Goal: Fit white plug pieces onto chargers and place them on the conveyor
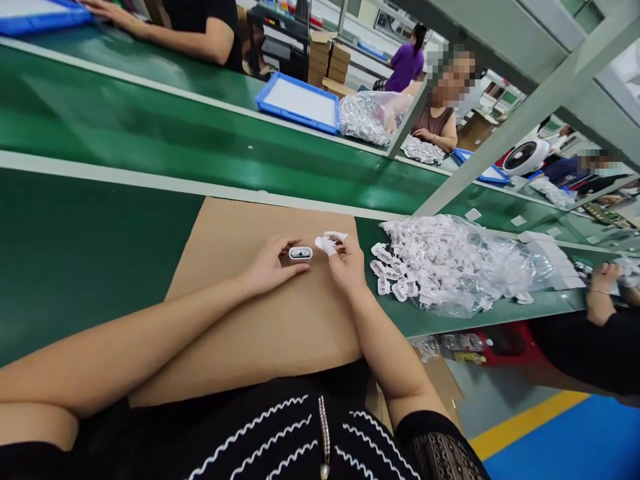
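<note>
Over a brown cardboard sheet [260, 333] on a green workbench [100, 267], the left hand [273, 267] pinches a small white oval case [301, 253] while the right hand [347, 267] grips a white plastic piece [327, 245] just beside it, with loose pieces [387, 273] spread before a large plastic bag [465, 267] still heaped full.

There is only one view. The camera sits on the person's head and looks forward and down. It is very near the two hands [273, 267] [347, 267], which show close to the middle. The person's black top [250, 427] fills the bottom of the picture. The worktop [100, 253] runs across on a tilt, so the view leans. Past its far edge, another worktop [150, 127] and a co-worker [437, 123] look small.
</note>
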The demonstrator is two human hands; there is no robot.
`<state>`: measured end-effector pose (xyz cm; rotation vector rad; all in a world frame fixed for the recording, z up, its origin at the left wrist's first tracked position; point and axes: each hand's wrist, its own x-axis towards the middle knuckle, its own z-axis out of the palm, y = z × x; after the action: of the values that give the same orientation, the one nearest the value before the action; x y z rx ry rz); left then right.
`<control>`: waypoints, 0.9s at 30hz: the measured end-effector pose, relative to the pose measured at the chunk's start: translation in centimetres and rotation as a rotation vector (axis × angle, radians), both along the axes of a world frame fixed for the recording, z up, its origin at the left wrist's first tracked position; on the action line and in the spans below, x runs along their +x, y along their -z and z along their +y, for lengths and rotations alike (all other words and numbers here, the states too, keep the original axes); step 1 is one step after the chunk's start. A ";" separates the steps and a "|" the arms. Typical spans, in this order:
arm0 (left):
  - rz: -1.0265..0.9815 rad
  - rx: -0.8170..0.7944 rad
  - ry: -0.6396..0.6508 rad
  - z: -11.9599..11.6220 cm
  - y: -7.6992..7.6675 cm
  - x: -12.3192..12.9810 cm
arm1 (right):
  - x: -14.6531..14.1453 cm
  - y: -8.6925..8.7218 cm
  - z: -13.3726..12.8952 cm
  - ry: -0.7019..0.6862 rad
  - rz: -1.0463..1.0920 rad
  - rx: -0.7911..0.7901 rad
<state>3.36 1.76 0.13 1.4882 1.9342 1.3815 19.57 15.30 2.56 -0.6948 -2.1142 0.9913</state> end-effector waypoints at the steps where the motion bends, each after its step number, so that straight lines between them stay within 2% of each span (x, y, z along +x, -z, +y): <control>1: -0.036 -0.009 0.007 0.2 0.1 0.0 | 0.1 -0.4 -0.4 -0.029 0.001 0.039; 4: -0.055 -0.018 0.092 0.6 0.1 -0.2 | 0.5 -1.9 -1.9 -0.102 -0.043 0.192; 7: -0.045 -0.015 0.125 0.6 0.0 -0.4 | 0.6 -2.8 -2.9 -0.147 -0.139 0.327; 13: -0.046 0.013 0.121 0.7 0.5 -0.5 | 0.4 -2.3 -2.6 -0.235 -0.165 0.457; 17: -0.054 0.005 0.129 0.7 0.3 -0.5 | 0.4 -2.4 -2.5 -0.239 -0.160 0.490; 22: -0.043 -0.001 0.128 0.7 0.0 -0.5 | 0.5 -2.6 -2.9 -0.250 -0.190 0.458; 27: -0.030 0.001 0.126 0.7 0.0 -0.6 | 0.2 -3.0 -2.8 -0.227 -0.315 0.424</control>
<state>2.75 2.47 0.11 1.5515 1.7894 1.3426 19.79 12.51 5.55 -0.4219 -2.6151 0.5343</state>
